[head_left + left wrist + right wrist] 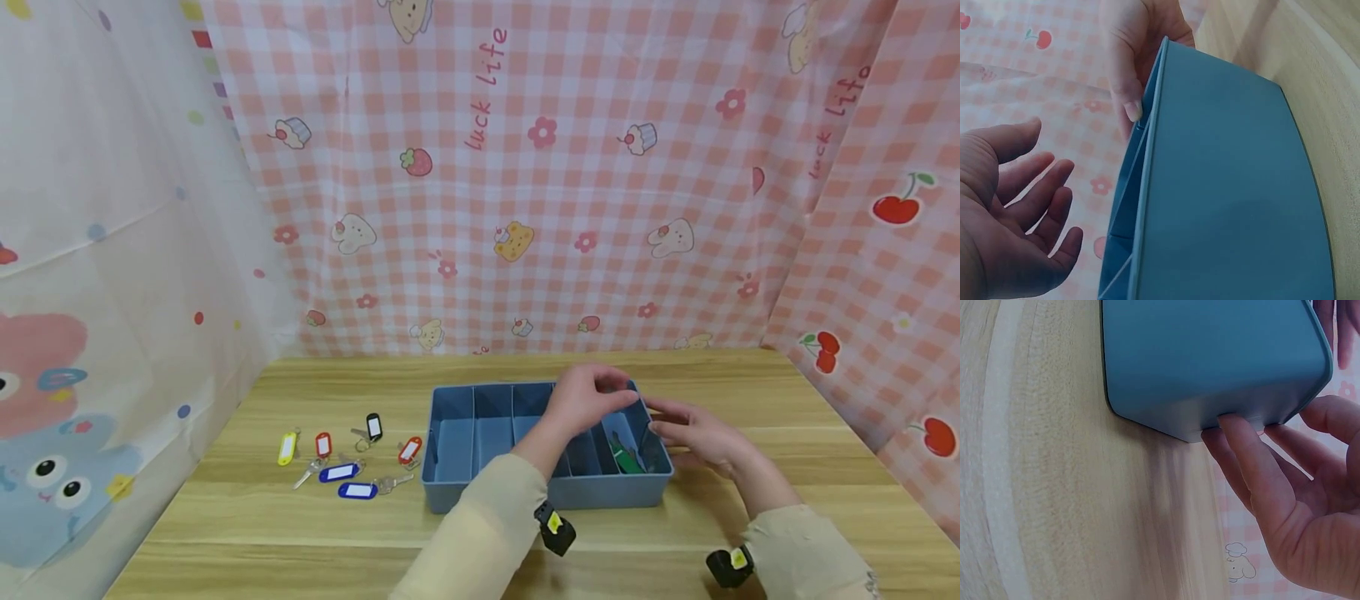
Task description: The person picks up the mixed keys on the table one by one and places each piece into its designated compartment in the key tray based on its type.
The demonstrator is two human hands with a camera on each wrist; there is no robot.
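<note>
A blue-grey divided box (615,492) stands on the table. My left hand (581,402) hovers over its right half, fingers loosely bent and apart. In the left wrist view, nothing lies between that left hand's (1019,219) fingers and thumb. My right hand (705,435) holds the box's right end wall, thumb at the rim and fingers against the outside. The right wrist view shows the right hand's fingers (1254,462) touching that wall. A green key tag (624,458) lies in the rightmost compartment; keys beside it are hard to make out.
Left of the box lie several tagged keys: a yellow tag (287,448), a black tag (374,427), red tags, one nearest the box (410,450), and blue tags, one in front (357,491). Patterned cloth (480,292) hangs behind the wooden table (262,542).
</note>
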